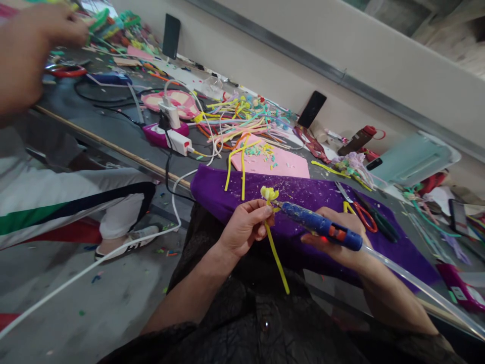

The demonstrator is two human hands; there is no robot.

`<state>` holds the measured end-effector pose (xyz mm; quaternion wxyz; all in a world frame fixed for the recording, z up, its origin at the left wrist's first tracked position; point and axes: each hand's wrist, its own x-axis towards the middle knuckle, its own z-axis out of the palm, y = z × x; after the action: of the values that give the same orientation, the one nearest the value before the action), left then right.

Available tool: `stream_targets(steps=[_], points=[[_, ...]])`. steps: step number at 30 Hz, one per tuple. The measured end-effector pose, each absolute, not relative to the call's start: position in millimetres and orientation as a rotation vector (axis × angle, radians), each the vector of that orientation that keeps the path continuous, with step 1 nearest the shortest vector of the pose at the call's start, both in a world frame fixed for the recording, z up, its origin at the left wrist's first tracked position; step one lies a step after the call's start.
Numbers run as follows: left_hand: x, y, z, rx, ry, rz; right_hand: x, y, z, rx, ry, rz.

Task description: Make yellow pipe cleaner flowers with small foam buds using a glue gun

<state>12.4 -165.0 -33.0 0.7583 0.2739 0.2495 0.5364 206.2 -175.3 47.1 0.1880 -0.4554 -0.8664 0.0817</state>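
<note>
Between the thumb and fingers of my left hand (246, 225) is a yellow pipe-cleaner flower (270, 193), its head up and its long yellow stem (278, 263) slanting down over my lap. My right hand (341, 235) is wrapped round a blue hot glue gun (318, 225), with a clear glue stick (417, 283) running out of its back end. The gun's nozzle is right beside the stem just below the flower head; whether it touches cannot be made out. Both hands are above a purple cloth (227, 187) at the table's edge.
Scissors with red handles (366, 217) and dark-handled pliers (382, 227) lie on the cloth's right side. Behind are a pink sheet (291, 164) with clippings, heaped pipe cleaners (250, 121), and a power strip (151, 134) with cables. Another person's hand (41, 50) is at upper left.
</note>
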Motion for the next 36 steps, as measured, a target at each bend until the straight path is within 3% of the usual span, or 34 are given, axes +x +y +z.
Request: stream_targets(steps=[36], points=[[13.5,-166.6,-31.7,0.622,0.570,1.186,208.9,-174.2,46.8,-1.280,-2.494,0.213]])
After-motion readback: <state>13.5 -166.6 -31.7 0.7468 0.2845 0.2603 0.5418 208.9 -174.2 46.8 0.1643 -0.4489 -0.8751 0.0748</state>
